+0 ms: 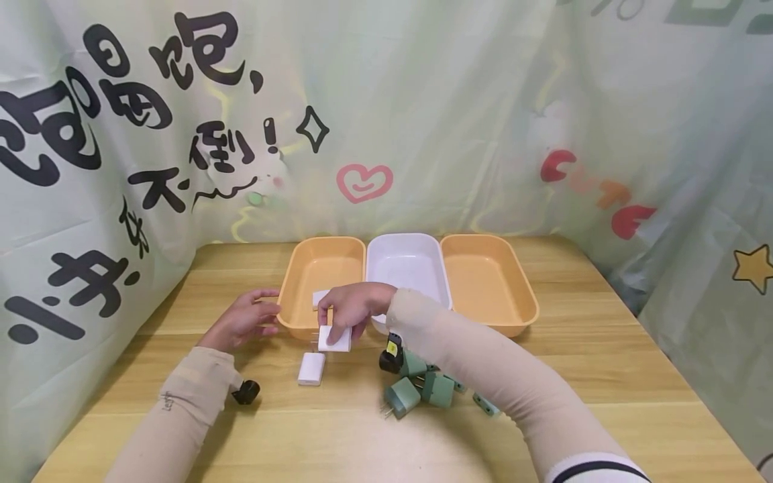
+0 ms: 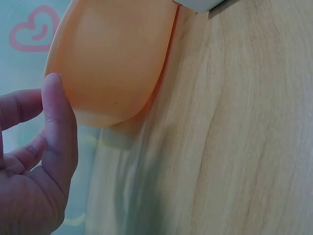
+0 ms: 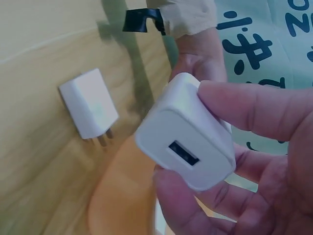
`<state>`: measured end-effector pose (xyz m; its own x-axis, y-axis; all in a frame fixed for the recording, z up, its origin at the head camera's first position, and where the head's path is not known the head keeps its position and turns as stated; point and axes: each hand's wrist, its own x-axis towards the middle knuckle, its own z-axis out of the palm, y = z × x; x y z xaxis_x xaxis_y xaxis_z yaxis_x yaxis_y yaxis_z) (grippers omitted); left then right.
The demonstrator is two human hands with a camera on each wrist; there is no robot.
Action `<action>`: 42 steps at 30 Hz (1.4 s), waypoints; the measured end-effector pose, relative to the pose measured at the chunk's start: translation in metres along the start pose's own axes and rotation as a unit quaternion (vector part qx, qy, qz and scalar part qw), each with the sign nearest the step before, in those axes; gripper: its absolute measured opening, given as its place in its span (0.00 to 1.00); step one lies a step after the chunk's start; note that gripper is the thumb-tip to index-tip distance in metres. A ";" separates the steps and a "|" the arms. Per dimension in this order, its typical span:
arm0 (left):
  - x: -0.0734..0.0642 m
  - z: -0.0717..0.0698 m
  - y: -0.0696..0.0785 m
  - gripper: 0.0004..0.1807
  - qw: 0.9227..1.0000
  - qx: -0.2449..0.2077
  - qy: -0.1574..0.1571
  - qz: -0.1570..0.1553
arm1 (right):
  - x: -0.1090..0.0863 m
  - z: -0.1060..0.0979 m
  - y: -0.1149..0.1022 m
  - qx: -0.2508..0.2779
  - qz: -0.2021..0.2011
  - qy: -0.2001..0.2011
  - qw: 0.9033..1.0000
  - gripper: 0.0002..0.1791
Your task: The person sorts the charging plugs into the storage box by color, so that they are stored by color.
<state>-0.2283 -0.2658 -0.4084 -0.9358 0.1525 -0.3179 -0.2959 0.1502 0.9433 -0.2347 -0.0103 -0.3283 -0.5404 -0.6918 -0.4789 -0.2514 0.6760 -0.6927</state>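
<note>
Between the thumb and fingers of my right hand (image 1: 353, 307) is a white USB charger (image 3: 186, 142), its port face toward the wrist camera. It hangs over the front edge of the left orange tray (image 1: 323, 268). Below it on the table lies a second white charger (image 1: 311, 369), prongs pointing toward the tray. Inside that tray, another white piece (image 1: 320, 298) shows, partly hidden by the right hand. My left hand (image 1: 244, 318) is at the tray's left side, fingers spread loosely and fingertips right at the rim.
A white tray (image 1: 407, 258) stands in the middle and another orange tray (image 1: 489, 282) on the right, side by side. Several green chargers (image 1: 437, 390) are heaped on the table in front, partly under the right forearm. A printed curtain (image 1: 453, 134) hangs behind the table.
</note>
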 end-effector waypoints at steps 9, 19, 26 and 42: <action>0.000 0.000 0.001 0.30 1.000 -0.009 -0.003 0.011 | 0.007 -0.018 -0.005 0.032 0.004 0.021 0.999 0.13; 0.000 0.000 0.000 0.31 1.000 -0.008 -0.001 0.010 | 0.020 -0.032 -0.004 0.048 0.011 0.027 0.998 0.13; 0.000 0.000 0.000 0.31 1.000 -0.005 0.001 0.009 | 0.027 -0.038 -0.002 0.072 0.029 0.035 0.996 0.12; -0.001 0.001 0.000 0.31 1.000 -0.004 -0.001 0.015 | 0.051 -0.051 0.009 0.133 0.048 0.061 0.988 0.13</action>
<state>-0.2271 -0.2651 -0.4086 -0.9437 0.1586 -0.2905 -0.2701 0.1381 0.9529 -0.3055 -0.0261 -0.3311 -0.6477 -0.5810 -0.4928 0.0173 0.6355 -0.7719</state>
